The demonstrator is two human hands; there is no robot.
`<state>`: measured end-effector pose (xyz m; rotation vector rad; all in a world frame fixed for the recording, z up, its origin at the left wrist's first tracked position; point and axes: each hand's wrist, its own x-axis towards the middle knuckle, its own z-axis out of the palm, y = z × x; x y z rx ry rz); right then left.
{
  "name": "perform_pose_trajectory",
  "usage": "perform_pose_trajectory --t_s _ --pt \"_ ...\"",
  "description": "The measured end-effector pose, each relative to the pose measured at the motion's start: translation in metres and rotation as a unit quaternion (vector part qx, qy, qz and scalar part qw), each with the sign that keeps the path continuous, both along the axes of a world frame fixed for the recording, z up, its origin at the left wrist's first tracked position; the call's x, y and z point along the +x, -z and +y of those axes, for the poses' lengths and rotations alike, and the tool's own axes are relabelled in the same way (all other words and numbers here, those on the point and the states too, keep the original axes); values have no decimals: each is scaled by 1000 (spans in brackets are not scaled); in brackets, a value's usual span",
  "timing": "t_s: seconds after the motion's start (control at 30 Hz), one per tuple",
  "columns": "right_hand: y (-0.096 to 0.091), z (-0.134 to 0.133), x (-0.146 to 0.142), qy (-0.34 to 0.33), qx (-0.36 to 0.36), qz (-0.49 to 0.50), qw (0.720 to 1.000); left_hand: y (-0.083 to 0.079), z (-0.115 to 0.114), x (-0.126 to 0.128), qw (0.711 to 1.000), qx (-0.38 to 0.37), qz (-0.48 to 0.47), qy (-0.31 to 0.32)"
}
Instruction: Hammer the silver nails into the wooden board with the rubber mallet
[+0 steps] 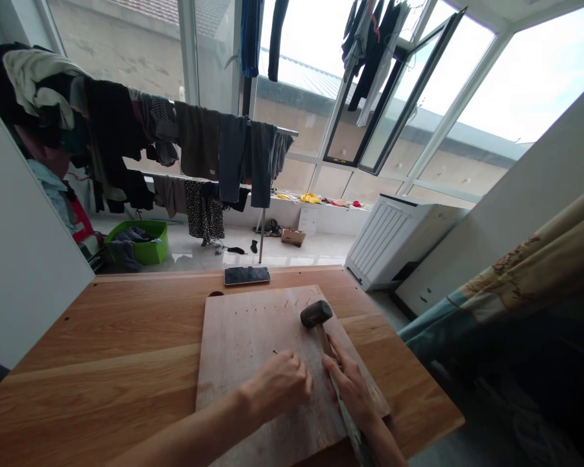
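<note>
My right hand (351,389) is wrapped round the handle of a hammer (316,314) with a dark, blunt head and a long handle. The hammer's head is over the right part of a pale wooden board (224,383). My left hand (283,379) is curled closed low over the middle of the board; whatever its fingers hold is hidden. Just beyond its knuckles a small nail (275,351) shows. Toward the board's far edge runs a row of nails (286,303), some of them leaning. Small dark marks or nail heads dot the board's left part.
The board lies on a wooden table (126,383). A phone (246,275) rests near the table's far edge. Past it are a drying rack hung with clothes (199,143), a green tub (150,243) and a white appliance (394,233). A curtain (506,285) hangs at right.
</note>
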<state>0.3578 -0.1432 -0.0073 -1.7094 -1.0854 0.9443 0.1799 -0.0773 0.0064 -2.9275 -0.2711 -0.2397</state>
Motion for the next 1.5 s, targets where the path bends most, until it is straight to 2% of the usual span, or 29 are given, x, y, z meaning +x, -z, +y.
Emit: perform_pose_trajectory --t_s 0.07,0.13,0.23,0.3,0.37,0.47,0.6,0.67,0.77,0.83,0.87,0.93,1.0,1.03,1.1,1.2,1.3,1.5 --pt "-2 0 -1 1 -2 -4 1000 -3 7 0 1000 -5 -18 19" --pt "-4 0 -1 3 -4 -7 1000 -10 23 -4 998 -55 -36 11" --pt "-5 0 0 -4 1 -2 1000 -26 52 -13 981 -162 -76 -73" --pt "-5 0 0 -12 4 2 1000 -33 64 -17 971 -195 -94 -101" --pt "-3 0 1 -12 4 3 1000 -35 63 -16 978 -182 -69 -71" --pt "1 0 2 -2 6 3 1000 -25 40 -7 995 -103 -7 -13" --pt "3 0 2 -11 11 -7 1000 -4 7 9 999 -16 -18 -21" --pt "2 0 3 -10 10 -23 1000 -2 5 12 999 -13 -23 -25" --pt "0 1 3 -6 9 -41 999 -8 26 10 996 -84 -27 -32" --pt "-2 1 2 -15 7 -32 999 -11 51 5 979 -168 -76 -82" --pt "-2 1 2 -19 6 -25 1000 -11 66 2 960 -213 -127 -132" --pt "-2 1 2 -22 5 -8 1000 -6 93 -4 896 -296 -268 -192" --pt "-1 0 1 -17 5 4 1000 4 114 -8 830 -357 -362 -228" --pt "-1 0 1 -15 4 7 1000 10 121 -10 805 -383 -387 -236" --pt "0 1 1 -13 2 9 1000 21 128 -11 780 -416 -401 -240" --pt "1 1 1 -12 0 9 1000 29 127 -11 791 -404 -396 -233" --pt "1 1 1 -7 3 12 1000 30 124 -11 812 -372 -387 -229" --pt "-2 4 -3 0 6 15 1000 31 127 -12 813 -383 -365 -242"
